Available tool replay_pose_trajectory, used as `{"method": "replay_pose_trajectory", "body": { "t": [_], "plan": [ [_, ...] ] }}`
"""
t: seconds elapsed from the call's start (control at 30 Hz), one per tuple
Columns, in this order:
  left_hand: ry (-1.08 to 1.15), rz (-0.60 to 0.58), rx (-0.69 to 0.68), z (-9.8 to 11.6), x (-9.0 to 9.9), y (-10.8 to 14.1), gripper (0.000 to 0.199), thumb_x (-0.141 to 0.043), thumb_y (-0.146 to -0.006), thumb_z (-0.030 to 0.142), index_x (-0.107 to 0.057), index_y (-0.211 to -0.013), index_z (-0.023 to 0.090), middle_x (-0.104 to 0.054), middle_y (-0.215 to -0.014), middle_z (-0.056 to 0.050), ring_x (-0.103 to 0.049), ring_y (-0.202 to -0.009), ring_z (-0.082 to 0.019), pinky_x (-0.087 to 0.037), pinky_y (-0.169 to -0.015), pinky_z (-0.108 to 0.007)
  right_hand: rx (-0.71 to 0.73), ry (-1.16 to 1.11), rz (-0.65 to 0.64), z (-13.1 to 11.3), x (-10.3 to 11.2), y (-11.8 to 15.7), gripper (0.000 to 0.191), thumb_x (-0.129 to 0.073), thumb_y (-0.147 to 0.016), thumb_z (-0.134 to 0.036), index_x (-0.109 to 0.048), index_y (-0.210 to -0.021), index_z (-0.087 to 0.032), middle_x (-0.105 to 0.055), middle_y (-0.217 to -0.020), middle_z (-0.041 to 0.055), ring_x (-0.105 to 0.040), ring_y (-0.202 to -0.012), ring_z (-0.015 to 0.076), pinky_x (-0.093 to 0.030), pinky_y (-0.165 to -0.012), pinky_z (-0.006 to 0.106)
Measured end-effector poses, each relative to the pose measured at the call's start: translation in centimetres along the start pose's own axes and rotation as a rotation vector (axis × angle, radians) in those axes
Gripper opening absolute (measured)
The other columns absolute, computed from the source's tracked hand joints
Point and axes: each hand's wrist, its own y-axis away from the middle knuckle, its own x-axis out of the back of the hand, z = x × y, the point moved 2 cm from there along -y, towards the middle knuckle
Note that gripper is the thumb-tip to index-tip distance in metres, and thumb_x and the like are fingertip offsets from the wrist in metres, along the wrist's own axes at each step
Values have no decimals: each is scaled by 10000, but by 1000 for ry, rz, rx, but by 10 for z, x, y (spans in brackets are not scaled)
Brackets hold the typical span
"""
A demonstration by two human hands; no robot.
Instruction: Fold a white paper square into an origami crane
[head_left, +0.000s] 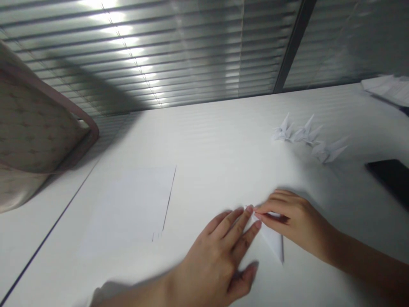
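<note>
Bag: at the far left I get a patterned bag [35, 123] with a pinkish trim, cut off by the edge of my view.
Seam: just right of it, I can follow a dark seam [57, 224] running from the near left toward the far side of the white table [220, 149].
Blinds: beyond the table's far edge I see slatted blinds [191, 51], bright on the left and dimmer toward a dark upright bar [292, 47] on the right.
Sheet: left of both hands, a white paper sheet [128, 204] lies flat, with a dark line along its right side and a few short marks near its near right corner.
Left hand: I have the left hand [220, 251] palm down, fingers extended, their tips resting on the folded paper, thumb out to the side.
Folded paper: it lies on the table at the near side, right of the sheet; I see the folded paper [271, 238] partly covered by fingers, its narrow point toward me.
Right hand: the right hand [294, 213] pinches the folded paper at its far end, thumb and forefinger close beside the left fingertips.
Cranes: far right of the hands, I count three paper cranes [306, 132] grouped together.
Phone: a black phone [391, 177] lies right of them, nearer me.
Papers: at the far right corner, I make out loose papers [388, 88].
</note>
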Motion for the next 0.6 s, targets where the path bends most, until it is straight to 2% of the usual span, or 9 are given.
{"method": "replay_pose_trajectory", "body": {
  "t": [0.23, 0.4, 0.6],
  "plan": [
    [-2, -33, 6, 1, 1, 2, 676, -539, -894, 340, -323, -1473, 67, -331, -1515, -200, -379, -1368, -327, -396, -1080, -465, -51, 8, 13, -3, 0, 0, 114, -552, -902, -199, -649, -847, -226, -674, -771, 8, -616, -744, 157, -459, -695, 287],
    [17, -70, 41, 2, 2, 4, 696, -558, -899, 345, -289, -1490, 96, -275, -1543, -183, -326, -1400, -309, -387, -1097, -445, -150, 60, 30, -3, 5, 4, 29, -570, -872, -197, -588, -866, -220, -584, -685, -17, -559, -625, 141, -438, -589, 266],
    [4, -54, 36, 4, 2, 4, 699, -568, -890, 346, -303, -1482, 85, -280, -1534, -193, -315, -1405, -305, -372, -1108, -459, -115, 177, -4, -2, 4, 11, 81, -520, -912, -210, -526, -832, -220, -583, -746, 7, -557, -714, 172, -422, -659, 308]
  ]
}}
